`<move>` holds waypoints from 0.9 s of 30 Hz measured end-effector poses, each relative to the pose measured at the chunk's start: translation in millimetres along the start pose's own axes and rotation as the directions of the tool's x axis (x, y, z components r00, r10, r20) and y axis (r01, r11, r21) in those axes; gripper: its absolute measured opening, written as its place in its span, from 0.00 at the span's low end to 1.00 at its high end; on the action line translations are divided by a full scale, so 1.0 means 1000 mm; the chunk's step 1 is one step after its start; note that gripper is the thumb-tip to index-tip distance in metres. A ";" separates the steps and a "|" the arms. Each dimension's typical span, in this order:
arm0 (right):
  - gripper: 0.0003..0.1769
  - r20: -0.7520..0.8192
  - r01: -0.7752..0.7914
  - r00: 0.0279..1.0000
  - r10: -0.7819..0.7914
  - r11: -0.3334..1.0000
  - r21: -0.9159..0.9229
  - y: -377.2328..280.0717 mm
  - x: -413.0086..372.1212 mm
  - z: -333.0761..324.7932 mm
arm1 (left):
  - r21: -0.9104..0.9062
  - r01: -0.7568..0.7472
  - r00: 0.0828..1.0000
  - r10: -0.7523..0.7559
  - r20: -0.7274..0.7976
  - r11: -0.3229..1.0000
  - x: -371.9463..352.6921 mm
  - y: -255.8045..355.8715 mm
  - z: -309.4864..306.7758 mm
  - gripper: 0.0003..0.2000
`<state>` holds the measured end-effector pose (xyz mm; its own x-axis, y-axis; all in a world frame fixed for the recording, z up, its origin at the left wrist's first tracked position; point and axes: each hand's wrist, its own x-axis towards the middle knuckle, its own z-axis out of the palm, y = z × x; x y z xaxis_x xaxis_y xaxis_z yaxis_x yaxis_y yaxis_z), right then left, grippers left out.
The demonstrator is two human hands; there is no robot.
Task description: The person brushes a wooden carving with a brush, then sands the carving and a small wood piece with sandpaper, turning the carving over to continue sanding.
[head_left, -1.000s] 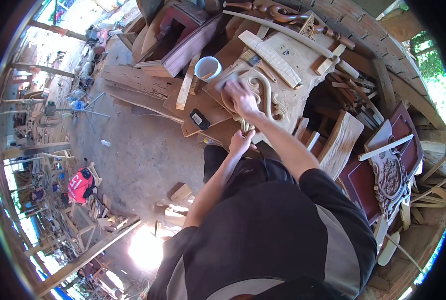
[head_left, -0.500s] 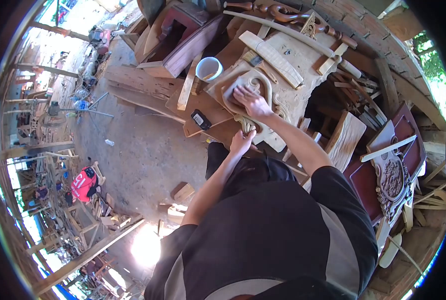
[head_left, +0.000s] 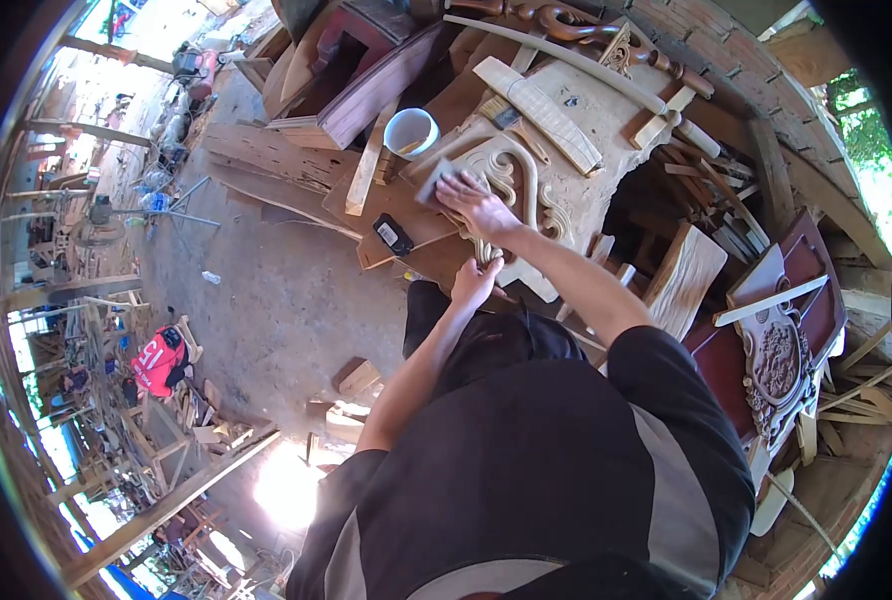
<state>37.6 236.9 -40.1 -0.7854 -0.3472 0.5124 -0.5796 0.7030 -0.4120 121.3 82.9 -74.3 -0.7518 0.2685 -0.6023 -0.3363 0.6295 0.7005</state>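
Observation:
A pale wooden panel with raised carved scrolls [head_left: 512, 172] lies on the bench in front of me. My right hand [head_left: 478, 208] presses a greyish sheet of sandpaper [head_left: 431, 183] against the panel's left part, fingers closed over it. Lower down, my left hand [head_left: 474, 284] grips the panel's near carved end, its fingertips wrapped around the scrollwork. Just beyond the panel are a flat brush [head_left: 503, 112] and a curved pale board [head_left: 546, 115]. A white tub [head_left: 410, 132] stands to the left of the panel.
A black boxy device [head_left: 393, 234] rests on boards left of my hands. Dark carved furniture parts [head_left: 776, 360] and a thick wood block [head_left: 693, 275] are at the right. Wooden cabinet pieces [head_left: 386, 85] stand at the back. Someone in a red shirt [head_left: 159, 362] is far left.
My right hand has slid left across the panel with the sandpaper, uncovering more carved scrollwork. My left hand keeps its grip. The whole view has shifted slightly.

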 end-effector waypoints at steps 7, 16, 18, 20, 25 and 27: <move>0.28 -0.363 -0.546 0.803 0.472 0.828 -0.131 0.003 -0.007 -0.004 | -0.041 0.032 0.999 -0.032 -0.009 0.999 -0.011 0.004 0.001 0.30; 0.36 -0.010 -0.345 0.938 0.345 0.938 0.004 -0.059 -0.121 -0.045 | 0.028 -0.203 0.846 0.190 -0.499 0.979 0.001 0.035 -0.045 0.24; 0.36 -0.092 -0.532 0.846 0.525 0.839 -0.109 -0.069 -0.144 -0.055 | 0.192 -0.258 0.751 0.322 -0.577 0.947 0.003 0.072 -0.065 0.23; 0.36 -0.099 -0.569 0.822 0.560 0.816 -0.104 -0.072 -0.154 -0.058 | 0.582 -0.322 0.531 0.652 -0.542 0.746 0.022 0.094 -0.082 0.23; 0.37 -0.136 -0.579 0.813 0.567 0.813 -0.071 -0.069 -0.161 -0.055 | 0.764 -0.383 0.584 0.777 -0.234 0.518 0.066 0.129 -0.099 0.27; 0.37 -0.108 -0.577 0.815 0.569 0.814 -0.067 -0.066 -0.163 -0.059 | 0.801 -0.397 0.602 0.786 -0.141 0.448 0.075 0.132 -0.104 0.25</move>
<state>216.4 283.1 -51.9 -0.9466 0.1845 0.2646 -0.0036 0.8143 -0.5805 -38.8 109.8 12.4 -0.7967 0.5539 0.2417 0.6025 0.7592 0.2462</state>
